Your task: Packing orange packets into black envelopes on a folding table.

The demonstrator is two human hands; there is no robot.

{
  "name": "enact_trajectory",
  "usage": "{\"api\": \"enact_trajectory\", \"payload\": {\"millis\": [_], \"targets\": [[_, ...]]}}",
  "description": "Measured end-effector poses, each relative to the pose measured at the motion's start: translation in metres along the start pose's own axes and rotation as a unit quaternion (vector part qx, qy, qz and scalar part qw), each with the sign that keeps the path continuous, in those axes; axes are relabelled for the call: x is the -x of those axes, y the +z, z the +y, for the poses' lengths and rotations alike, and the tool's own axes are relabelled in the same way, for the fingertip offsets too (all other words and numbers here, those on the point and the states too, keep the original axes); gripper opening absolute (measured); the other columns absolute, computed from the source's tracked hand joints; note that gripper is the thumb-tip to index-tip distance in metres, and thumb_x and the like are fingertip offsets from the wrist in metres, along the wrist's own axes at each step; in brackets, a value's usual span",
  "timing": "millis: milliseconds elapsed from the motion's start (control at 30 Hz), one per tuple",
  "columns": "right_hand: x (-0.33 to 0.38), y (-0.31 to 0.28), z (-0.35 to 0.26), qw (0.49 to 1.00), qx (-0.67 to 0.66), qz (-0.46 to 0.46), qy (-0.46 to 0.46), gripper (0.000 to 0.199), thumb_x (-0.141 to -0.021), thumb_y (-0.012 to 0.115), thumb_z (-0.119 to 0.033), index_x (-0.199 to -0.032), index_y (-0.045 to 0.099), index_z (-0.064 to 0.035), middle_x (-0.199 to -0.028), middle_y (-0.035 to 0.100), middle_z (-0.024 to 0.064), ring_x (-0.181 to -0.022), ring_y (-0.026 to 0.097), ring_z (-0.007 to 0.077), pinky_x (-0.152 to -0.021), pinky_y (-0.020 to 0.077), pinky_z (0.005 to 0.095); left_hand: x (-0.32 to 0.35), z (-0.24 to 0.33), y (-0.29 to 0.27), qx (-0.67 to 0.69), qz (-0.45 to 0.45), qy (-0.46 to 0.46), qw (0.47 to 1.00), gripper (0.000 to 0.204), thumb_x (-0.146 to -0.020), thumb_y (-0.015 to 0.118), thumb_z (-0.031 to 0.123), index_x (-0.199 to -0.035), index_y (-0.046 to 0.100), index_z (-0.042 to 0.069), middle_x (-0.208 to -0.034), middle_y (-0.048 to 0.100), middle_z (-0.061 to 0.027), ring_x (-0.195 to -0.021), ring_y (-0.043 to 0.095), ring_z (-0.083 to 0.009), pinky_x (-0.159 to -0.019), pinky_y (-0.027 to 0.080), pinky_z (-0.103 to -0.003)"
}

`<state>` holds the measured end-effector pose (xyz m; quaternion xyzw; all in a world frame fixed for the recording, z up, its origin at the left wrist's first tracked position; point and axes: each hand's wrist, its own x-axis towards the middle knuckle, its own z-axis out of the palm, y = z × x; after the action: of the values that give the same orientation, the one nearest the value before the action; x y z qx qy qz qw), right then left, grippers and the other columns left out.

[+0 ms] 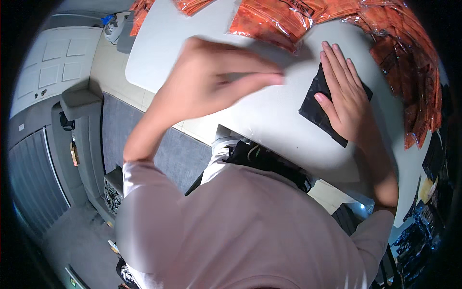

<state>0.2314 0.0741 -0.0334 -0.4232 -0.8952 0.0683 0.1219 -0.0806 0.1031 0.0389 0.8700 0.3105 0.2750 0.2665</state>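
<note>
My right hand (342,98) lies flat with its fingers stretched out on a black flat piece (313,108), which looks like a folded cloth or pouch. The piece rests at a slant on a white table (269,113), and its corners stick out around the hand. Over the table to the left, my left hand (224,77) is raised and smeared by motion. Its thumb and finger meet in a pinch; whether anything tiny sits between the tips I cannot make out.
Clear packets of orange patterned material (272,21) lie along the far edge, with a long overlapping row of orange packets (414,77) down the right side. Dark shiny packages (416,231) are beyond the table at lower right. A grey sofa (84,144) stands at left, near a white door (57,62).
</note>
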Motion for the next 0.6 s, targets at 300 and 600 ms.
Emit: {"api": "enact_trajectory", "payload": {"millis": [300,600], "targets": [[0.003,-0.006,-0.009,0.993,0.115,0.028,0.002,0.064,-0.102,0.063,-0.033,-0.151,0.048,0.0065,-0.165,0.042,0.0199,-0.154,0.038,0.0359,-0.124,0.0345,0.0492,0.146,0.018,0.027,0.298,-0.114,-0.443,0.838,0.022,-0.104,0.072,0.018,-0.106,0.080,-0.002,-0.083,0.078,-0.0087,-0.076,0.074,-0.0128,-0.068,0.058,-0.028],[0.042,-0.051,-0.052,0.979,0.129,-0.095,0.128,0.058,-0.100,0.068,-0.044,-0.130,0.066,0.0056,-0.139,0.067,0.0222,-0.125,0.068,0.0347,-0.097,0.0597,0.0417,0.161,0.012,0.082,0.336,0.075,-0.459,0.819,0.037,-0.099,0.078,0.034,-0.103,0.081,-0.003,-0.071,0.067,0.0002,-0.058,0.053,-0.0045,-0.051,0.040,-0.023]]}}
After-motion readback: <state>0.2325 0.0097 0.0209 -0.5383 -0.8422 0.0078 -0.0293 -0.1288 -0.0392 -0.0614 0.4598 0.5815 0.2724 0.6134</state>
